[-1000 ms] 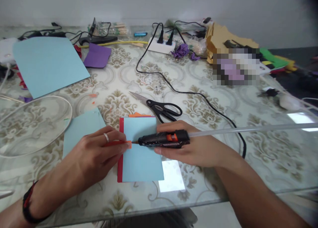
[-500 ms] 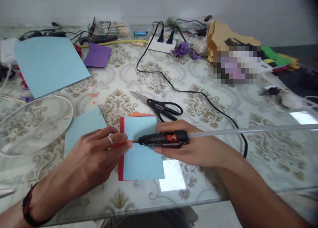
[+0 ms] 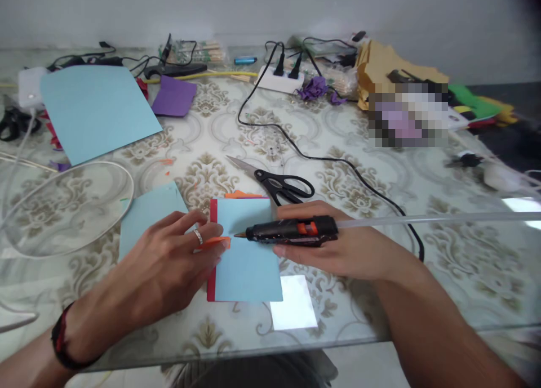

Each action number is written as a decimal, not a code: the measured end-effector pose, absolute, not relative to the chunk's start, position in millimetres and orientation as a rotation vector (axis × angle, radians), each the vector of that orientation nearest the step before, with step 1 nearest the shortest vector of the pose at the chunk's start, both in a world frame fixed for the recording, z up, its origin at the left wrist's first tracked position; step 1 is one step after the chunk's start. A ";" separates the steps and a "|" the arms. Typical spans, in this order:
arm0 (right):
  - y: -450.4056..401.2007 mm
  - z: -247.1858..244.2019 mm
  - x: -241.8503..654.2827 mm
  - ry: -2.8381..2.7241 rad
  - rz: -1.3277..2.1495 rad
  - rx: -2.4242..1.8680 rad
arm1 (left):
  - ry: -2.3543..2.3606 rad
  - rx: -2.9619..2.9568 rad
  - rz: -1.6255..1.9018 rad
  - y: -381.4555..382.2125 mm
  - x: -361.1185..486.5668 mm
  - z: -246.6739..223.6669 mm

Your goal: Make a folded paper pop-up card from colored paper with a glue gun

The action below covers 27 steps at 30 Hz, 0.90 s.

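Observation:
Between the fingers of my left hand (image 3: 169,258) is a narrow orange paper strip (image 3: 224,242), over the red left edge of a light blue card (image 3: 249,275). My right hand (image 3: 333,241) is wrapped round a black glue gun (image 3: 291,231), its metal tip pointing left, just short of the strip. A long clear glue stick (image 3: 422,220) sticks out of the gun's back to the right. More orange paper (image 3: 240,195) peeps out behind the card's top edge.
Black-handled scissors (image 3: 285,184) lie behind the card. A power strip (image 3: 281,79), purple paper (image 3: 175,96) and a large blue sheet (image 3: 99,112) are farther back. A black cable (image 3: 315,156) crosses the table; a white wire ring (image 3: 132,179) is at left.
The glue gun's tip has drawn back to the right from the orange strip, leaving a small gap. The whole view has shifted slightly.

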State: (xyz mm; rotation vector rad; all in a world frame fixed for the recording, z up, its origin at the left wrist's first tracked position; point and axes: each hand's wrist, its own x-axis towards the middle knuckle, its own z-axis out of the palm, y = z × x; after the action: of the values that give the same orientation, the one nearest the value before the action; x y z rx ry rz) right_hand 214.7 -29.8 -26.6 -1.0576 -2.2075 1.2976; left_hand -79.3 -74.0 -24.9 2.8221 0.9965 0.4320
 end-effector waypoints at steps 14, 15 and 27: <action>-35.5 -40.0 213.6 -2.221 1.220 -1.069 | 0.935 2.645 0.638 -67.3 -84.8 -39.3; -35.8 -39.7 213.6 -2.221 1.216 -1.063 | 0.937 2.637 0.647 -67.4 -84.4 -38.9; -40.2 -48.7 216.1 -2.181 1.109 -1.105 | 0.946 2.563 0.746 -66.3 -80.4 -34.3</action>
State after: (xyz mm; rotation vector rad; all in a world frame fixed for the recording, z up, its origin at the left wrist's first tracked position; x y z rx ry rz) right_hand 216.1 -40.2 -48.7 -1.1047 -2.1808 1.1088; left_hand -80.4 -66.3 -34.3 2.5633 0.9456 0.7463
